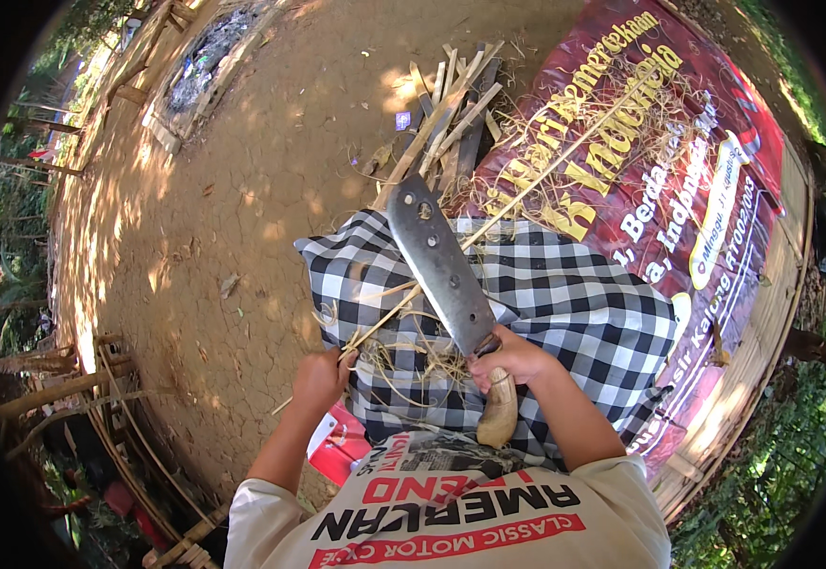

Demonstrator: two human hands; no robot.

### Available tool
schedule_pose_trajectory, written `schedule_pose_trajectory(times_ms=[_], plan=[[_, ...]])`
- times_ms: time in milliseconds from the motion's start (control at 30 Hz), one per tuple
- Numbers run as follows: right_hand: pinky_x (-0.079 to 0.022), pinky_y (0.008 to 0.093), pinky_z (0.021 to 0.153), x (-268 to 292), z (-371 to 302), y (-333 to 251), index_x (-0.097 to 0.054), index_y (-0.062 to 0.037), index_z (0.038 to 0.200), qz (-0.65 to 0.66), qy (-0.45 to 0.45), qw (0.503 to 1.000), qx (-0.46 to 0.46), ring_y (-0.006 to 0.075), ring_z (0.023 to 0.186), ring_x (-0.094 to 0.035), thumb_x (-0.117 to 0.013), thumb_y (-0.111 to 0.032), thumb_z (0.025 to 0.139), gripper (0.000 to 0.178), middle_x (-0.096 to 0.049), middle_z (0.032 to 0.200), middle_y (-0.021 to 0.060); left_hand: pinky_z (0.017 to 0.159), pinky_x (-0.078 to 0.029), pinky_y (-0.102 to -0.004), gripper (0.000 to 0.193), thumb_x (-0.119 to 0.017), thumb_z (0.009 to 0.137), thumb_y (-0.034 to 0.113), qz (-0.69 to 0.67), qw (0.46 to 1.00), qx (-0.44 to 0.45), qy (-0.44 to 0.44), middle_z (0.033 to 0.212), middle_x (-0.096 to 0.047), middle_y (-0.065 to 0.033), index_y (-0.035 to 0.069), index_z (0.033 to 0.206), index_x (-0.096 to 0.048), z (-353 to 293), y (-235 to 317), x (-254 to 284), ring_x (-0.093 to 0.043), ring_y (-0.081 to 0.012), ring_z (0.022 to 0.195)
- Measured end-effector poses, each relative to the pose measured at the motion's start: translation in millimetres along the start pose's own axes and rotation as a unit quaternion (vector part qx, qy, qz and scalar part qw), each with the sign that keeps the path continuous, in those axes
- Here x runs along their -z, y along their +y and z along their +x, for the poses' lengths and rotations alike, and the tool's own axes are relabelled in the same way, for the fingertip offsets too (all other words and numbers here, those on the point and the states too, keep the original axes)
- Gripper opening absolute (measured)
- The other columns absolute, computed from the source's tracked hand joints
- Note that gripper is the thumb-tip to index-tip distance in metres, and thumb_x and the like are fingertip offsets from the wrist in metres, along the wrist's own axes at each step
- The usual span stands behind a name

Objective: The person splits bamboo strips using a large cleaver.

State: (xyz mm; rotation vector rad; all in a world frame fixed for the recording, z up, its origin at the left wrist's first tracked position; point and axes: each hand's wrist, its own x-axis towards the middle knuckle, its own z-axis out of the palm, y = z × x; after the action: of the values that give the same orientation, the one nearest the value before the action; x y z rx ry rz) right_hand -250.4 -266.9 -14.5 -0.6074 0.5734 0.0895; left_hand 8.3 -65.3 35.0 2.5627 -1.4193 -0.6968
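My right hand [515, 360] is closed round the wooden handle [498, 410] of a machete [439, 267]. Its broad grey blade, with several holes in it, points up and away to the left. My left hand [321, 381] grips a long thin bamboo strip [545, 191], which runs diagonally from below that hand up to the far right, passing by the blade. A black-and-white checked cloth [574, 294] covers my lap. Curly bamboo shavings [432, 362] lie on the cloth between my hands.
Split bamboo and wood pieces [451, 114] are heaped on the bare dirt ahead. To the right, a dark red printed banner [564, 104] strewn with shavings lies over a bamboo platform [716, 427]. A wood-edged ash pit [206, 76] is at far left; bamboo railings [62, 412] stand at left.
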Motion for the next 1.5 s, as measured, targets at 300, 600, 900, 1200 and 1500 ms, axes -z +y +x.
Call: schedule_pose_trajectory(times_ms=[300, 600, 900, 1200, 1500], plan=[[-0.049, 0.0315, 0.05, -1.9, -31.6, -41.2, -0.055, 0.0054, 0.088, -0.121, 0.257, 0.956, 0.078, 0.0183, 0.053, -0.059, -0.067, 0.005, 0.074, 0.018, -0.059, 0.069, 0.0099, 0.056, -0.045, -0.0517, 0.042, -0.059, 0.092, 0.035, 0.009, 1.0, 0.012, 0.008, 0.062, -0.057, -0.0257, -0.001, 0.07, -0.058, -2.4, 0.1, -5.3, -0.058, -0.0453, 0.062], [-0.049, 0.0299, 0.051, -20.2, -10.5, -16.1, -0.059, 0.0098, 0.093, -0.238, 0.126, 0.963, -0.024, 0.0149, 0.053, -0.061, -0.064, -0.002, 0.074, 0.022, -0.063, 0.068, 0.0103, 0.056, -0.045, -0.052, 0.043, -0.059, 0.092, 0.035, -0.003, 1.0, 0.017, -0.008, 0.064, -0.058, -0.026, -0.002, 0.07, -0.058, -2.2, -7.2, -7.8, -0.058, -0.0456, 0.062], [-0.05, 0.0328, 0.048, -5.2, -8.0, -10.0, -0.053, 0.0066, 0.093, 0.034, -0.01, 0.997, -0.073, 0.0189, 0.052, -0.059, -0.068, 0.006, 0.071, 0.026, -0.057, 0.068, 0.0106, 0.056, -0.045, -0.0519, 0.04, -0.06, 0.091, 0.033, -0.016, 1.0, 0.015, -0.011, 0.063, -0.058, -0.0256, -0.001, 0.07, -0.057, -2.3, -5.2, -4.6, -0.058, -0.0454, 0.062], [-0.05, 0.0333, 0.048, -10.8, -13.3, -27.3, -0.054, 0.0055, 0.086, -0.023, 0.124, 0.991, 0.038, 0.0191, 0.052, -0.058, -0.067, 0.006, 0.072, 0.019, -0.057, 0.066, 0.0106, 0.056, -0.046, -0.0513, 0.04, -0.061, 0.09, 0.033, 0.003, 1.0, 0.014, 0.002, 0.064, -0.059, -0.025, -0.002, 0.069, -0.058, -3.6, -1.2, -3.9, -0.059, -0.0445, 0.061], [-0.048, 0.0293, 0.051, -31.0, -13.1, -25.5, -0.058, 0.0073, 0.088, -0.226, 0.15, 0.963, -0.005, 0.0151, 0.054, -0.06, -0.065, 0.003, 0.074, 0.016, -0.06, 0.068, 0.0079, 0.058, -0.046, -0.0513, 0.044, -0.061, 0.09, 0.034, 0.019, 1.0, 0.024, -0.007, 0.065, -0.059, -0.0261, -0.003, 0.068, -0.059, 0.2, 5.5, -1.8, -0.06, -0.0444, 0.064]])
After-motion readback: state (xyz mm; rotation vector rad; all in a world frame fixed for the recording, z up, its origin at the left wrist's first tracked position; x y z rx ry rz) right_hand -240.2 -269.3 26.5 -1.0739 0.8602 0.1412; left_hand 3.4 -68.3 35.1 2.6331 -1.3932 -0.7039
